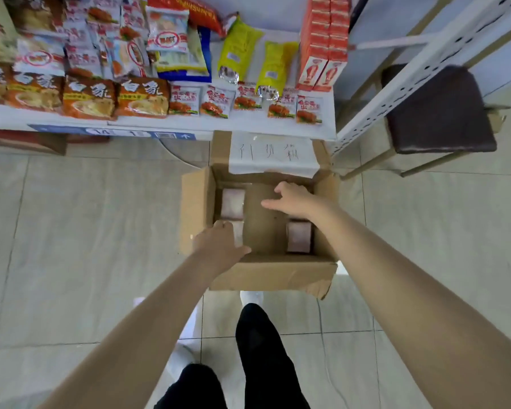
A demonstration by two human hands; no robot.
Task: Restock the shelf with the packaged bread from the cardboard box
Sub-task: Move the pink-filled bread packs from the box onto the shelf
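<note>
An open cardboard box [198, 202] stands on the floor below the white shelf [248, 125]. Inside it lie pale packaged breads: one at the far left [233, 203], one at the near right [299, 236], and one at the near left [239, 233]. My left hand [219, 243] covers most of that near-left pack, with its fingers curled over it. My right hand [295, 200] reaches into the far right of the box with fingers apart, and whatever is under it is hidden. Several small red-and-white packs [216, 101] line the shelf's front edge.
Instant-noodle bags [89, 97], yellow bags [239, 51] and red cartons [325, 39] fill the shelf behind. A white label with handwriting [272, 152] sits on the box's far flap. A dark-seated chair [437, 110] and a perforated white upright [410, 75] stand at the right. My legs [263, 349] are near the box.
</note>
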